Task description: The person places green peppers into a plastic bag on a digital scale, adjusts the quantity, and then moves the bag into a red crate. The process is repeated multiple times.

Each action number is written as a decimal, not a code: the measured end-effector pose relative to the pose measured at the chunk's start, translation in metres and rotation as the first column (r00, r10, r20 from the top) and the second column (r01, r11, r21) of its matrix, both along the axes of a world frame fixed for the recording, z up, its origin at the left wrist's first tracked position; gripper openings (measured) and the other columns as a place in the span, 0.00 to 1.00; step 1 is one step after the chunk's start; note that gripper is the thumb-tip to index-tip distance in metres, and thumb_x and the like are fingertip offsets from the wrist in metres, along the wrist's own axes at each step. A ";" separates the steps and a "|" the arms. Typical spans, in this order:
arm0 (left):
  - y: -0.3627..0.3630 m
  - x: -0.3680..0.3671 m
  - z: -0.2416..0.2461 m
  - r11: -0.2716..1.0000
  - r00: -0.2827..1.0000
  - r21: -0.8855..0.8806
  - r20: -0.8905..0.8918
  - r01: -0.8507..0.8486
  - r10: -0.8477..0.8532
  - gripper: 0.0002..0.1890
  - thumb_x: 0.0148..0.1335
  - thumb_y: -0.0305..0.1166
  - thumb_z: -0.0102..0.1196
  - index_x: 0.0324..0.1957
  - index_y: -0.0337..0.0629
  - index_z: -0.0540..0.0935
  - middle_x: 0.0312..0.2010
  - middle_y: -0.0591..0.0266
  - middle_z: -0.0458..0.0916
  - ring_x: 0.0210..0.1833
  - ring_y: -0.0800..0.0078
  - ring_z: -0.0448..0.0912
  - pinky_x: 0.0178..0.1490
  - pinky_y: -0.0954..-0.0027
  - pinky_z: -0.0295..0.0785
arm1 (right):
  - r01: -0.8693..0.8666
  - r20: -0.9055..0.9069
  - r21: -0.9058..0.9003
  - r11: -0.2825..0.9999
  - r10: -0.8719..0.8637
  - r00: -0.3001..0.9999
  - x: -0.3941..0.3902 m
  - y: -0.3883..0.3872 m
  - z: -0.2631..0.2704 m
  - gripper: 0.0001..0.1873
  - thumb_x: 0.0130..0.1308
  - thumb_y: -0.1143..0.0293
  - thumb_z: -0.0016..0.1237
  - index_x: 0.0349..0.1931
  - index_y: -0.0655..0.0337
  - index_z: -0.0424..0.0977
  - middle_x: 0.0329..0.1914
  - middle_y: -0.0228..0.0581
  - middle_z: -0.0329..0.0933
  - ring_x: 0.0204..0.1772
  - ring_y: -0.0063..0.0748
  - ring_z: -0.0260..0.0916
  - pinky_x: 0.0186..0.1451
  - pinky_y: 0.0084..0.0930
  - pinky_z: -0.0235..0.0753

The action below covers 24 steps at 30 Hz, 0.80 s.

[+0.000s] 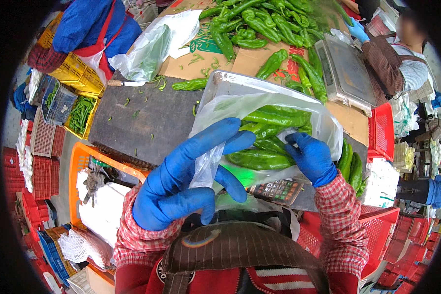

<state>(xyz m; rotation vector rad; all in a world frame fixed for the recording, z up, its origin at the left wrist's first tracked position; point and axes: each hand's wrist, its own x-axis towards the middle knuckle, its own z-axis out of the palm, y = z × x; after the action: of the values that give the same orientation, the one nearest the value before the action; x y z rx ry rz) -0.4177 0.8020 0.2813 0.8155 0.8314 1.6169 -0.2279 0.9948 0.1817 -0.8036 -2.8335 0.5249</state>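
Observation:
A clear plastic bag (213,110) with long green peppers (264,158) in it lies on the metal pan of a scale (239,79). My left hand (191,176), in a blue glove, is at the bag's left side with its fingers spread; part of the film passes between them, and whether it grips the film cannot be told. My right hand (312,158), in a blue glove too, has its fingers curled at the bag's right side against the peppers; its hold is unclear. Below the bag shows the scale's keypad (277,191), with a green glow to its left.
Loose green peppers (264,22) are heaped on cardboard at the back. A knife (126,83) lies at the table's left, near another bag (147,51). A second scale (347,70) stands right, beside a co-worker (389,66); another person (92,29) is back left. An orange crate (75,183) stands left.

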 end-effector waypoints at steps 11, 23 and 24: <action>0.011 -0.003 0.002 0.997 1.000 0.072 -0.021 -0.009 0.011 0.32 0.52 0.23 0.45 0.60 0.33 0.50 0.59 0.46 0.54 0.41 0.67 0.74 0.22 0.83 0.69 | -0.103 0.024 -0.028 0.994 0.104 0.994 -0.038 0.007 -0.019 0.22 0.38 0.60 0.56 0.33 0.63 0.69 0.33 0.51 0.70 0.39 0.49 0.67 0.40 0.37 0.67; 0.015 -0.014 -0.003 0.992 0.997 0.127 -0.069 -0.014 0.023 0.30 0.53 0.25 0.44 0.59 0.34 0.51 0.57 0.47 0.57 0.41 0.65 0.74 0.20 0.81 0.70 | -0.014 -0.013 -0.966 0.256 0.008 1.000 -0.020 0.036 0.041 0.18 0.58 0.54 0.39 0.37 0.58 0.73 0.29 0.34 0.76 0.25 0.20 0.71 0.22 0.16 0.67; 0.013 -0.015 -0.004 0.989 0.998 0.144 -0.047 -0.024 0.031 0.31 0.53 0.25 0.44 0.59 0.34 0.51 0.57 0.47 0.57 0.41 0.64 0.75 0.20 0.81 0.70 | 0.028 0.029 -0.967 0.254 0.001 1.000 -0.018 0.041 0.037 0.17 0.58 0.55 0.40 0.37 0.59 0.73 0.30 0.35 0.76 0.27 0.21 0.71 0.24 0.16 0.67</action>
<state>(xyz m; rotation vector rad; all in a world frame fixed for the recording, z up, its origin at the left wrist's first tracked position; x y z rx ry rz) -0.4323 0.8152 0.2771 0.9515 0.7703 1.7017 -0.2461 1.0359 0.2188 -0.9088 -2.1697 2.4135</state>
